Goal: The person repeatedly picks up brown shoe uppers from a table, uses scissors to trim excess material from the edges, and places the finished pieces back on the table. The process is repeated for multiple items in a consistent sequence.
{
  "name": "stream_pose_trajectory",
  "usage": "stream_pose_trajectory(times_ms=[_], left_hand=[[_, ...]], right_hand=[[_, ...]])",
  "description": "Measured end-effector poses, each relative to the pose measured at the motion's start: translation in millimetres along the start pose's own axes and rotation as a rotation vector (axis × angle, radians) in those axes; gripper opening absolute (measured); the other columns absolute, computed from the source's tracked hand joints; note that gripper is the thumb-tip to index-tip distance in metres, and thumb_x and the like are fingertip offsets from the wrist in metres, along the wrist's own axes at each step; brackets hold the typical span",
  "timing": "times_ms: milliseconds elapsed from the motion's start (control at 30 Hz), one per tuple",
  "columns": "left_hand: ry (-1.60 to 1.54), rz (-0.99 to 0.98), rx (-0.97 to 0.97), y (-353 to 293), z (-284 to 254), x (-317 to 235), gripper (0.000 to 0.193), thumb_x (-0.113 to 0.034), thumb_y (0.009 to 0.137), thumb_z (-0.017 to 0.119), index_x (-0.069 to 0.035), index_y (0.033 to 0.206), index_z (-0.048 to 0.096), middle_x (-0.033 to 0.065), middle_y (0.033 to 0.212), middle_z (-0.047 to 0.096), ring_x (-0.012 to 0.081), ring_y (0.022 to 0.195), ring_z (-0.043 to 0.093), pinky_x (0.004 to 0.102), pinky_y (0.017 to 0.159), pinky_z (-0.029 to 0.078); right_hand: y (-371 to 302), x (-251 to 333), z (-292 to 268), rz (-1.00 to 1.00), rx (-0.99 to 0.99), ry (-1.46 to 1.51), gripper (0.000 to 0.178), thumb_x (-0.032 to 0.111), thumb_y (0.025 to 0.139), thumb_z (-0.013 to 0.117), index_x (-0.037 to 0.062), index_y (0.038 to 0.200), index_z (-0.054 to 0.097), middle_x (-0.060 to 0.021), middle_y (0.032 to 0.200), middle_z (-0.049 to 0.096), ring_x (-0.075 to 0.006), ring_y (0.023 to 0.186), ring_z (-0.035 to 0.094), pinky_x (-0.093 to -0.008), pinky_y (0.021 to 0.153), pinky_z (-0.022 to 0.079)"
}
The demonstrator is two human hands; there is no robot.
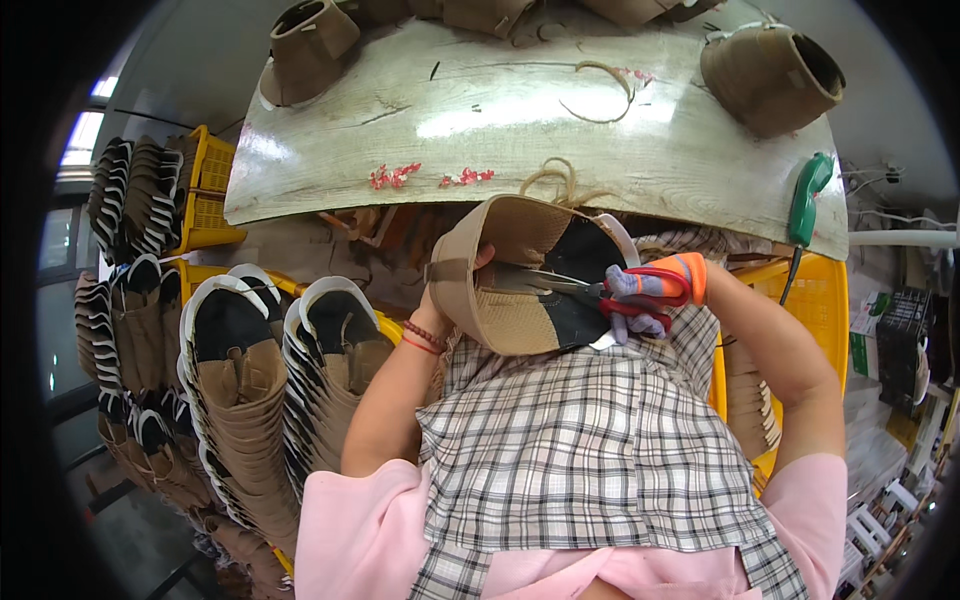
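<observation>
A tan shoe upper with a black lining is held over my lap, just in front of the table edge, its opening facing me. My left hand grips its left side, with a fingertip showing over the inside wall and the other fingers mostly hidden behind it. My right hand, in a grey and orange glove, is closed on red-handled scissors. Their blades point left into the upper, near the wall by my left hand. Whether the blades touch the material I cannot make out.
Across the wood-look table lie curled trimmings; brown uppers stand at its far side. A green corded tool rests at the right edge. Stacked uppers fill the left, and a yellow crate stands right.
</observation>
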State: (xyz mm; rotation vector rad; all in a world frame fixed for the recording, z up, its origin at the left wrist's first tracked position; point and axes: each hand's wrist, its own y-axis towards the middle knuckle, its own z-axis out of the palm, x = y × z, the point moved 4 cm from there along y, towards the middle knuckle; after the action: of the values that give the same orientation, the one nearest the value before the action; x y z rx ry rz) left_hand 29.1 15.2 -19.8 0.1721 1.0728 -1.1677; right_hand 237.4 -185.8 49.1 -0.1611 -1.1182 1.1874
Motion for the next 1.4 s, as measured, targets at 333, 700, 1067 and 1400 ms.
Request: stream_pose_trajectory(times_ms=[333, 700, 1067, 1400], left_hand=[[0.064, -0.022, -0.002, 24, -15, 9, 0.046, -0.018, 0.094, 0.069, -0.002, 0.133, 0.051, 0.0114, 0.118, 0.064, 0.0232, 0.104, 0.067, 0.0395, 0.087, 0.061], [0.680, 0.336, 0.079, -6, 0, -14, 0.046, -0.017, 0.093, 0.071, -0.007, 0.134, 0.053, 0.0063, 0.126, 0.061, 0.0195, 0.115, 0.061, 0.0337, 0.096, 0.052], [1.302, 0.464, 0.278, -60, 149, -216, 0.029, -0.012, 0.092, 0.059, -0.003, 0.116, 0.072, 0.0202, 0.115, 0.071, 0.0228, 0.113, 0.067, 0.0326, 0.096, 0.053], [1.522, 1.817, 0.580, 41, 338, -299, 0.033, -0.008, 0.085, 0.060, -0.014, 0.114, 0.072, 0.0148, 0.134, 0.062, 0.0323, 0.109, 0.067, 0.0379, 0.092, 0.054]], right_hand=[[-8, 10, -22, -0.135, -0.062, -0.168, 0.105, 0.089, 0.086, 0.024, -0.0030, 0.103, 0.072, 0.0001, 0.062, 0.052, -0.0116, 0.053, 0.050, -0.0262, 0.052, 0.042], [-7, 37, -27, -0.090, -0.536, -0.765, 0.063, 0.063, 0.090, 0.062, 0.0011, 0.083, 0.071, -0.0033, 0.056, 0.052, -0.0147, 0.051, 0.053, -0.0319, 0.048, 0.043], [-36, -70, 4, -0.527, -0.401, -0.066, 0.086, 0.076, 0.095, 0.034, -0.0007, 0.109, 0.070, 0.0025, 0.064, 0.049, -0.0104, 0.058, 0.048, -0.0269, 0.053, 0.043], [-19, -66, 10, -0.896, -0.477, 0.081, 0.093, 0.076, 0.095, 0.026, -0.0061, 0.107, 0.068, -0.0008, 0.065, 0.053, -0.0133, 0.058, 0.053, -0.0264, 0.056, 0.045]])
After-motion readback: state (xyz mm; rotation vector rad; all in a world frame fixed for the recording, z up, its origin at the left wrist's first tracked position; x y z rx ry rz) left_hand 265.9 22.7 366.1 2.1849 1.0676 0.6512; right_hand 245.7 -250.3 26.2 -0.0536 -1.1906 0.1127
